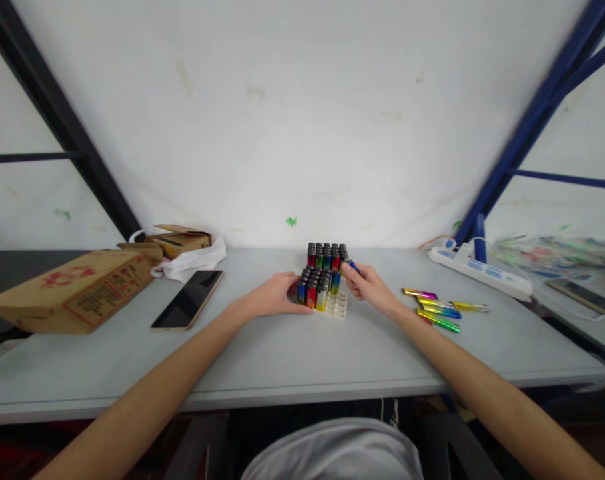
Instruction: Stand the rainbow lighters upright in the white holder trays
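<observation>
In the head view, a white tray (338, 307) with round holes stands on the table, partly filled with upright multicoloured lighters (311, 290). Bare holes show at its front right. My left hand (275, 293) grips the tray's left side, thumb at the front corner; its far fingers are partly hidden. Between the fingertips of my right hand (368, 287) is a blue lighter (352, 265), beside the tray's right edge. Behind stands another block of upright lighters (327, 252). To the right of my right hand, several shiny lighters (437, 310) lie loose in a pile.
A dark phone (188, 300) lies left of my left hand. Farther left are a cardboard box (75, 287), a smaller opened box (180, 241) and a white plastic bag (195, 260). A white power strip (482, 270) with cables lies at the back right. A white wall closes off the table's back.
</observation>
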{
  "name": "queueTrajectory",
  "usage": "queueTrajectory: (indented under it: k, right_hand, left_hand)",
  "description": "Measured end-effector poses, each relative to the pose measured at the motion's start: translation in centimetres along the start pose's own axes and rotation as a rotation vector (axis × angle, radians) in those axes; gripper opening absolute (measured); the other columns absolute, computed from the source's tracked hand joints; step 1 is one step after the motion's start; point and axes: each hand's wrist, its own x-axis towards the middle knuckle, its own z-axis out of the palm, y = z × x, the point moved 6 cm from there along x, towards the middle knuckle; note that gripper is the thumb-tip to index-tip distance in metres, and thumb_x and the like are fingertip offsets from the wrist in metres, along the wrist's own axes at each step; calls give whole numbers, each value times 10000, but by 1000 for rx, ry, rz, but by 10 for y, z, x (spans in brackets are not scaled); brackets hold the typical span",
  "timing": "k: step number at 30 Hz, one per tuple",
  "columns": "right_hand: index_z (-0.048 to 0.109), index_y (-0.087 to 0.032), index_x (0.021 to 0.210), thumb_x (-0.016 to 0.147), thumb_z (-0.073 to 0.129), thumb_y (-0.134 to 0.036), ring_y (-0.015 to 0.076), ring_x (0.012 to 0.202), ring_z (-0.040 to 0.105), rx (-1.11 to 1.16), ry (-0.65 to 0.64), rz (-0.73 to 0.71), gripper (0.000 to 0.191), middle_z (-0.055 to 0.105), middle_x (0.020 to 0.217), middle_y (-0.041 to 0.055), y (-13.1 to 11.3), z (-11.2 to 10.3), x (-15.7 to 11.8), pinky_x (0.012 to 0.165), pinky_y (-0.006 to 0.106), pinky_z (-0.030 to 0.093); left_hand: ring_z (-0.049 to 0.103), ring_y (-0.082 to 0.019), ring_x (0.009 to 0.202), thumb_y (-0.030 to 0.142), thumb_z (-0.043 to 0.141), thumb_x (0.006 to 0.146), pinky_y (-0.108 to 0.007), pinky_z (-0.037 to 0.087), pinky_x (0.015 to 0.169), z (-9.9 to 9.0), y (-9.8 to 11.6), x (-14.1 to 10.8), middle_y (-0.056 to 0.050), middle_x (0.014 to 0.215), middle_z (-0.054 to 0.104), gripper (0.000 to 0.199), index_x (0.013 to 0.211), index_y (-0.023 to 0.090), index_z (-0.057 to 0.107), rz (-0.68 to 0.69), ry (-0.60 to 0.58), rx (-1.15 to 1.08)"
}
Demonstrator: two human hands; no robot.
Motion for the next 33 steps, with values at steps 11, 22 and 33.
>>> queueTrajectory:
  k: [11, 22, 33]
  right_hand:
    - [373, -227, 562, 876, 504, -562, 110, 527, 299, -302, 177, -84, 478, 324, 533, -37, 8, -4, -2, 501, 276, 207]
    - [395, -217, 622, 935, 473, -642, 121, 572, 347, -393, 166, -124, 534, 359, 579, -36, 5, -3, -1, 538, 273, 252]
    - [510, -206, 768, 1071, 342, -500, 166, 713, 522, -772, 65, -438, 454, 564, 762, 24, -30, -3, -7, 695, 292, 377]
  left_hand:
    - [621, -250, 786, 698, 765, 694, -321, 445, 692, 0, 0, 0, -61, 890, 677, 596, 953, 171, 661, 11, 0, -4]
    - [625, -247, 780, 704, 758, 704, -321, 450, 691, 0, 1, 0, -62, 889, 680, 601, 953, 166, 659, 22, -6, 2]
    - [632, -247, 765, 710, 759, 696, -318, 448, 693, -1, 2, 0, -59, 880, 691, 611, 956, 163, 672, 22, 3, -1]
